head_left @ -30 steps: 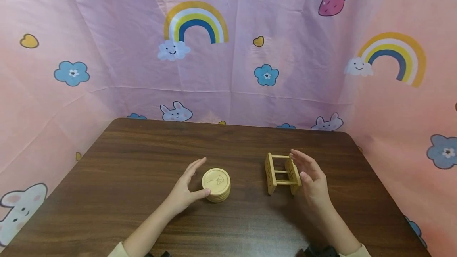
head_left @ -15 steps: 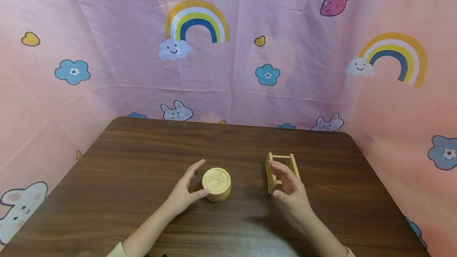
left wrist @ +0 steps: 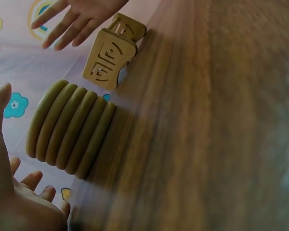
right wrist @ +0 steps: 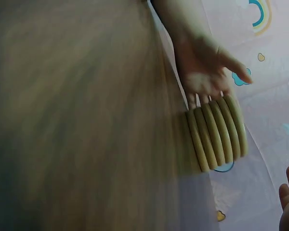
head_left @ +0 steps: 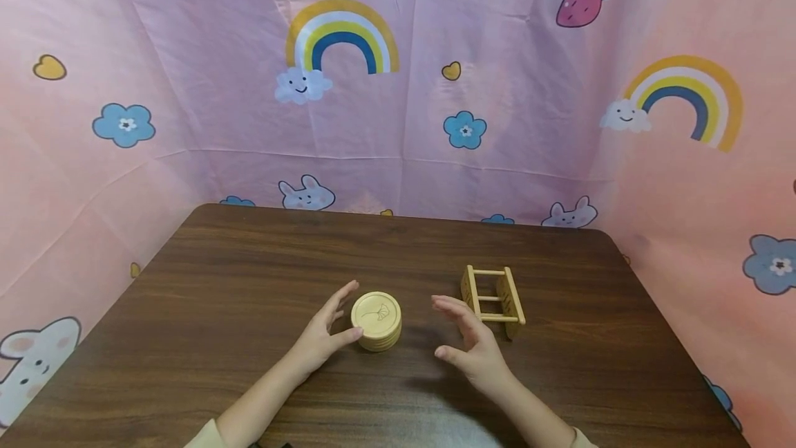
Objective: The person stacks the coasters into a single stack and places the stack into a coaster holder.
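A stack of several round wooden coasters [head_left: 376, 316] stands near the middle of the table, a leaf-like design engraved on the top one. My left hand [head_left: 323, 337] is beside its left side, fingers spread and thumb tip right at the rim. To the right of the stack my right hand [head_left: 475, 351] hovers with fingers extended, holding nothing. Just behind that hand is a small wooden rack [head_left: 511, 299] with two side panels joined by rods; its near left corner is hidden by the hand. The left wrist view shows slots cut in the rack's side panel [left wrist: 106, 60].
The dark wood-grain table [head_left: 298, 247] has a rounded far edge. A pink and lilac cloth [head_left: 404, 123] printed with rainbows, flowers and rabbits hangs around its back and sides.
My right hand has moved left, from the rack's right side across its front to the space between rack and stack. The left hand, coasters and rack have stayed in place.
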`<state>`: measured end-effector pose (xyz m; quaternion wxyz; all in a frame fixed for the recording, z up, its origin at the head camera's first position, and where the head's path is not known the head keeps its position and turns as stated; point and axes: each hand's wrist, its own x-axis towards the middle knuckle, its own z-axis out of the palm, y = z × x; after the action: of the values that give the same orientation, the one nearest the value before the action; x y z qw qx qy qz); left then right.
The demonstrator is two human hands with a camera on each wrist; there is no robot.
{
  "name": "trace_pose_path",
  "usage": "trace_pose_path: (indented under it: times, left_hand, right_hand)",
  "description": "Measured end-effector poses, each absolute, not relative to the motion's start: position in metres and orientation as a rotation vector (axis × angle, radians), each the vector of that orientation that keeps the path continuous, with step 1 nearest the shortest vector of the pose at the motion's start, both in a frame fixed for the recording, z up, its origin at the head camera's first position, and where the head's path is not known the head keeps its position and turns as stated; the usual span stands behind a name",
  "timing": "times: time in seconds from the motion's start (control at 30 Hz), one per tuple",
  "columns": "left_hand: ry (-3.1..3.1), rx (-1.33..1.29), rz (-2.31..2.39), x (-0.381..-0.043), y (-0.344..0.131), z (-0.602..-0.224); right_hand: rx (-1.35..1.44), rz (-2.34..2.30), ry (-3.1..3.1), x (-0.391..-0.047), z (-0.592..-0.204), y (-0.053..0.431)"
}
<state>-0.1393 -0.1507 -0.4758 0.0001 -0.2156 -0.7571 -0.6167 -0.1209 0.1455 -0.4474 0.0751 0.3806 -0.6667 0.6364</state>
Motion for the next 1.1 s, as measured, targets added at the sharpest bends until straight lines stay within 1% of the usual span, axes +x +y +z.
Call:
trace_pose_path:
  times: [0.5, 0.83, 1.1]
  left_hand:
    - [-2.367, -0.662, -2.026, -0.143, -0.148, -0.48]
    - [-2.384, -0.634, -2.142, -0.144, -0.146, -0.48]
    - [-2.38, -0.624, -2.165, -0.148, -0.137, -0.479]
  right_hand:
    - [1.096, 1.791, -2.177, -0.13, -0.472, 0.12]
    - [1.003, 1.789, -2.301, -0.123, -0.449, 0.104]
    - [0.95, 1.8, -2.368, -0.126, -0.449, 0.097]
